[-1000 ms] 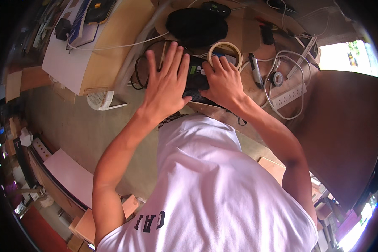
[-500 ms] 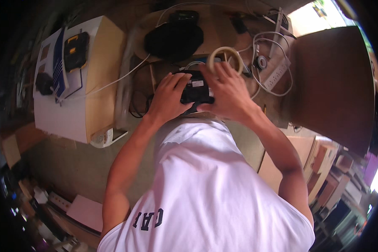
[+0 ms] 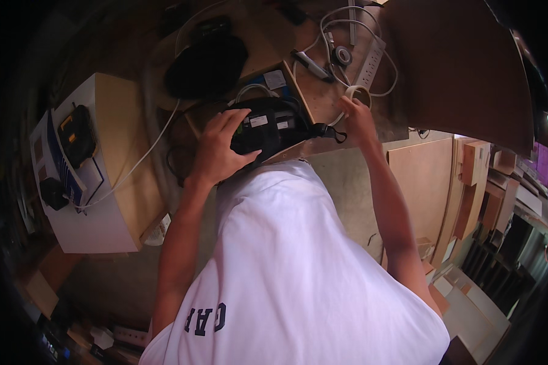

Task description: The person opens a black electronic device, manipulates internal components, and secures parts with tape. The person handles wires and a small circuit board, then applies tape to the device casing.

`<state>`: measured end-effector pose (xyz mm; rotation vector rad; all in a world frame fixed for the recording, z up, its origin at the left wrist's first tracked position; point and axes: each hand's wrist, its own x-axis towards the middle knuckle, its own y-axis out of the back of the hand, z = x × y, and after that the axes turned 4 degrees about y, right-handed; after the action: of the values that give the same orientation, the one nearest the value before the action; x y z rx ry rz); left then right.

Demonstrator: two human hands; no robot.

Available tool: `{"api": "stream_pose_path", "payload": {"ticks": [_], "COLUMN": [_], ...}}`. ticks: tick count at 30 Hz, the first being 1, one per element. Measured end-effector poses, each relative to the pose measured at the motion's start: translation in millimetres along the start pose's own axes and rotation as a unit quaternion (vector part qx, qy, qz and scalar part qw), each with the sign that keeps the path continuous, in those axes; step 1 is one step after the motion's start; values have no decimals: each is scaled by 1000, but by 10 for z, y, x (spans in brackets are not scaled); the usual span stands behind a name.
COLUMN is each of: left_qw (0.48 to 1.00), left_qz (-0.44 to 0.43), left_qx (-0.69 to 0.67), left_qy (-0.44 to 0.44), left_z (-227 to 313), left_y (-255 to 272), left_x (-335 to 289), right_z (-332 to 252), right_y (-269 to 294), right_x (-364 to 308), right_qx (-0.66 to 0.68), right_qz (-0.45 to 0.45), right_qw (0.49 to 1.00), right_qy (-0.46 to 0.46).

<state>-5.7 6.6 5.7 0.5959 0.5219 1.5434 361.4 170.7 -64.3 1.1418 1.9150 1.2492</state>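
Black pouch (image 3: 273, 135), pale labels on top: at the near edge of the bench (image 3: 321, 104), close against the wearer's waist, overlapping a wooden tray (image 3: 298, 90) (in it or on its rim, cannot tell). Looks soft-skinned, probably firmer inside, moderate weight; best held by both ends, clear of the dangling strap (image 3: 320, 130).

Left hand (image 3: 218, 143) at the pouch's left end, fingers spread, thumb apart; pressure cannot be judged.

Right hand (image 3: 360, 120), off the pouch's right, has fingers closed on the near rim of a tape roll (image 3: 361, 89). Roll likely light and stiff; rim is a sound hold.

Beyond: white power strip (image 3: 370, 66), black cloth (image 3: 207, 66).
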Motion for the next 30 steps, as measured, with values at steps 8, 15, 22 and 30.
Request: {"api": "stream_pose_path", "payload": {"ticks": [8,15,22,30], "left_qw": [1000,1000,1000,999], "left_qz": [-10,-13,-12,-29], "left_qx": [-5,-2,-12,-9], "left_qy": [-19,-4,-24,-36], "left_z": [-4,36,3,-59], "left_y": [34,98,100,94], "left_x": [-11,-18,9,41], "right_z": [-1293,-1495,-1427,-1438], "right_y": [580,497,454,447], "right_x": [70,131,227,250], "right_qx": [446,428,473,474], "right_qz": [-74,-211,-218,-248], "right_qw": [885,871,849,836], "right_qy": [-110,-119,-90,-124]}}
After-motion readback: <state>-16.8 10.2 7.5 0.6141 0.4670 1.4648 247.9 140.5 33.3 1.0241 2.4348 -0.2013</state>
